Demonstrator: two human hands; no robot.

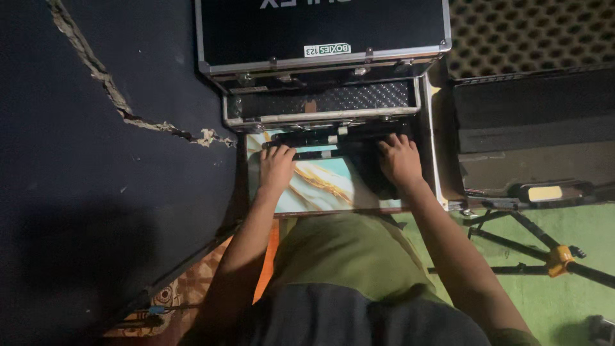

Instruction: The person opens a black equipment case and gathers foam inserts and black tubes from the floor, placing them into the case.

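The left hand [277,165] closes around a black rod [307,154], while the right hand [400,160], fingers spread, rests flat on the dark bundle [375,168] beneath it. Just beyond both fingertips stand stacked aluminium cases [320,106]; pushing forward could probably jam the rod against them.

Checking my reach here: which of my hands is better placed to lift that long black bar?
Probably the left hand: its fingers already rest on the long black bar. The right hand sits on the dark item beside it, off the bar's end.
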